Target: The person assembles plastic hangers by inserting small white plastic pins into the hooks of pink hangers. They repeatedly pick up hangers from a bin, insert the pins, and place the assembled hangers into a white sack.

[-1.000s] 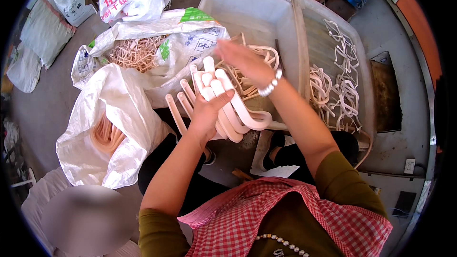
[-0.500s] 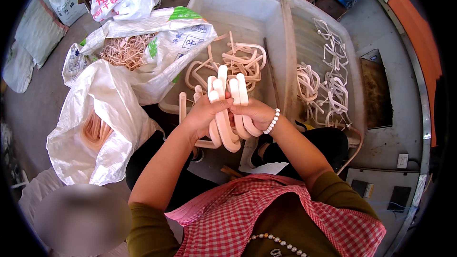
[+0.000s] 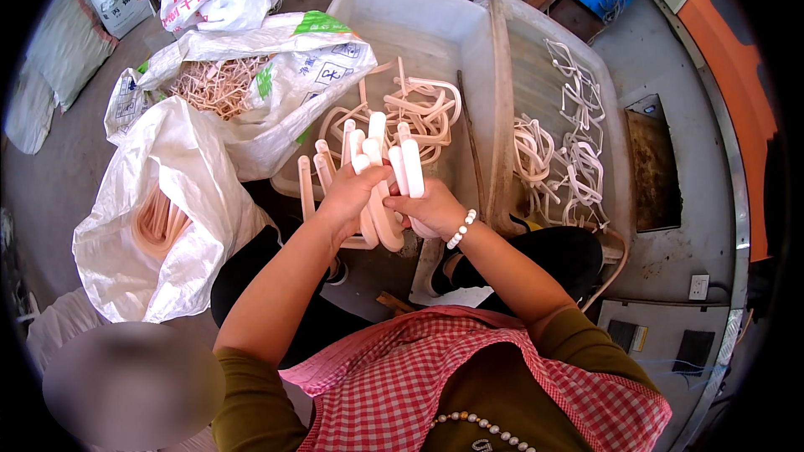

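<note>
Pale pink, U-shaped plastic handles fill both of my hands, held close together over the near end of a white tub (image 3: 339, 21). My left hand (image 3: 343, 199) is closed around several handles (image 3: 382, 222), their rounded ends pointing up past the thumb. More handles (image 3: 306, 184) stick up beside and behind that hand; whether it holds these too I cannot tell. My right hand (image 3: 439, 208), with a white bead bracelet at the wrist, grips a small bunch of handles (image 3: 412, 166). Its lower fingers are partly hidden behind the bunches.
Loose curved pink pieces (image 3: 431, 121) lie in the tub. A second tub (image 3: 615, 117) on the right holds thin white branching pieces (image 3: 578, 100). At left stand a white sack of pink scraps (image 3: 219, 88) and an open white bag (image 3: 109, 226) with more handles inside.
My right thumb has slid lower, and the handles in that hand have tilted slightly. More handle ends show behind my left hand. The whole view has shifted a little.
</note>
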The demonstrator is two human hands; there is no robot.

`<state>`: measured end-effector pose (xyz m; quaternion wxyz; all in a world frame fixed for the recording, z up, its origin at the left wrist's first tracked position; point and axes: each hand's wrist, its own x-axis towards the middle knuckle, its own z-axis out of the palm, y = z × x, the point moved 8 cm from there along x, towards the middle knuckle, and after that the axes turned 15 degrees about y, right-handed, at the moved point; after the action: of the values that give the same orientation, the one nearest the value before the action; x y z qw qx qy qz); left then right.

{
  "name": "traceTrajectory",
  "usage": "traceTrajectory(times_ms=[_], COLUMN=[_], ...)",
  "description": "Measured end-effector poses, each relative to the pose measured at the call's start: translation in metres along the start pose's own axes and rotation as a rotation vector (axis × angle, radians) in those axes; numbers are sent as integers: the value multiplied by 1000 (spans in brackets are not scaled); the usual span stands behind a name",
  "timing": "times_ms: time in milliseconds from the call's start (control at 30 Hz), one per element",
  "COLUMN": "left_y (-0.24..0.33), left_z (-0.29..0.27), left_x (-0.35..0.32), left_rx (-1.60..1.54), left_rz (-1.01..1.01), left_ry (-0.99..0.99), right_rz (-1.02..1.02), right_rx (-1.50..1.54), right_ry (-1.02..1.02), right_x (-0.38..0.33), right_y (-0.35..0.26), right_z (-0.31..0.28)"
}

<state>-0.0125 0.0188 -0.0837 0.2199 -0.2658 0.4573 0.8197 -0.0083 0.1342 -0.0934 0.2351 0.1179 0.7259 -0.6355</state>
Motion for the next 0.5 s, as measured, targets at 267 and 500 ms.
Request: traceTrajectory(times_ms=[267,500], left_y=[-8,3], left_z=[12,-1], left_x=[1,4], left_rx=[-43,47], left_rz=[0,44], left_ry=[-175,-49], right_rz=[120,128], right_rx=[103,103], right_ry=[-177,-193], right_x=[-15,-27], right_y=[-10,-3], right_z=[-12,-60])
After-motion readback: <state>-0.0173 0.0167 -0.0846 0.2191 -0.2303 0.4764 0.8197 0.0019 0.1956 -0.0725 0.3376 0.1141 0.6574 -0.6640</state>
